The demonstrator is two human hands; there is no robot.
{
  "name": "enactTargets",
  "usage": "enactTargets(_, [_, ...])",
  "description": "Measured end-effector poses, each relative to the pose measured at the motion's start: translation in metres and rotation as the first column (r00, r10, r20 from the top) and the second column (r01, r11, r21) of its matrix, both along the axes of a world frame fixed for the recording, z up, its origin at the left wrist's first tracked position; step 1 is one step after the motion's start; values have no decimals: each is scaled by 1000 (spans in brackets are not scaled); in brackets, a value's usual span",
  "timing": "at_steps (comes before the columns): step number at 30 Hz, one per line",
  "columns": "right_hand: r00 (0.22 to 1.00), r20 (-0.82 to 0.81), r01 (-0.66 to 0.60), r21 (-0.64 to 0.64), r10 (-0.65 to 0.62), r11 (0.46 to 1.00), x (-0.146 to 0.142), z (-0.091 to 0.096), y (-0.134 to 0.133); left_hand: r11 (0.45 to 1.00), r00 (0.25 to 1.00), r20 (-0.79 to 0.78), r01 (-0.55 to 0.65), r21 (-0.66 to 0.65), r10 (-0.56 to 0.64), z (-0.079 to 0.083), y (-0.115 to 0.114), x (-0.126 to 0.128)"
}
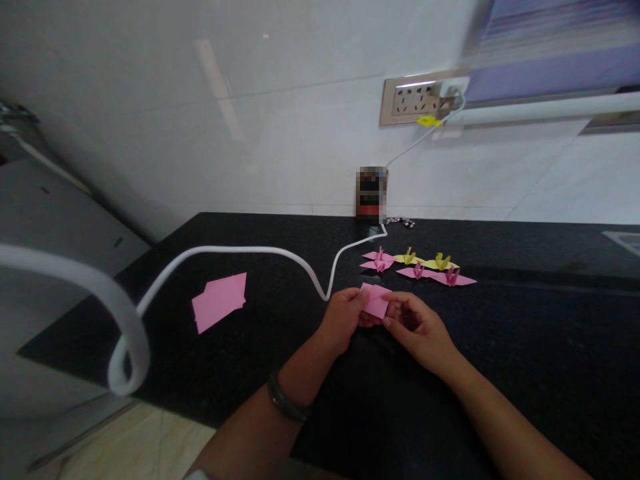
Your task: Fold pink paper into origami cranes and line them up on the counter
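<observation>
"Where are the hands?"

"Over a black counter (540, 360), close together in the middle. The left hand (345, 323) pinches a small folded pink paper (375, 301), thumb on top and fingers beneath. The right hand (423, 333) holds the same paper at its right edge, between thumb and forefinger, the hand curved in a loose arch. A dark bracelet (287, 400) circles the left wrist."

"What lies around them?"

"Just beyond the paper, pink and yellow folded birds (440, 263) sit in a close cluster, wings spread, some of them overlapping. Well to the left, flat pink sheets (220, 302) lie in an uneven stack, corners poking out."

"Does anything hold something else?"

"Yes, a socket panel (387, 103) on the wall holds a white plug (453, 87) at its right end. From the plug a thin cable (413, 141) runs down to a pixelated upright object (371, 193) standing by the wall; its details are hidden. A thick white cord (240, 249) snakes across the counter and loops in the left foreground."
</observation>
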State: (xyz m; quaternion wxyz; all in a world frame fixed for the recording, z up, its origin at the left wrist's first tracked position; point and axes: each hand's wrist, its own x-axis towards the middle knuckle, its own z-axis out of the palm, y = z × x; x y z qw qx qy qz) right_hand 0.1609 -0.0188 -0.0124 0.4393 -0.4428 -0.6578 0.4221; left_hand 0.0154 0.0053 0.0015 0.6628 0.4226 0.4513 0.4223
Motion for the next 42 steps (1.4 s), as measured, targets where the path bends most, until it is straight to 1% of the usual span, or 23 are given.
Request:
enactTargets(8, [999,28,-19,22,19,1000,0,2,0,1000,1000,12,-3,10,3,1,-1,-1])
enactTargets(13, [998,56,-8,27,6,1000,0,2,-1,1000,1000,14,3,13,-3,0,0,-1])
enactTargets(17, [997,81,-2,32,0,999,0,5,-1,1000,1000,-5,16,25,-16,-1,0,-2])
enactTargets(22, [996,92,11,53,-15,999,0,8,-1,999,999,-37,34,33,-33,3,-2,-1])
enactTargets(28, [992,114,50,50,-55,998,1,6,0,993,992,-99,91,73,-84,3,-2,1])
enactTargets(30, [993,103,60,34,-63,998,2,6,0,990,988,-117,109,87,-99,2,-2,1])
enactTargets(35, [999,15,37,-51,-36,998,2,7,1,982,982,-144,142,122,-124,2,-3,2])
enactTargets(39, [999,-51,10,-99,-15,995,4,6,2,982,981,-152,143,121,-124,2,-4,2])
enactTargets(42, [993,-114,-28,-108,16,994,4,7,3,984,982,-140,139,111,-123,2,-4,3])
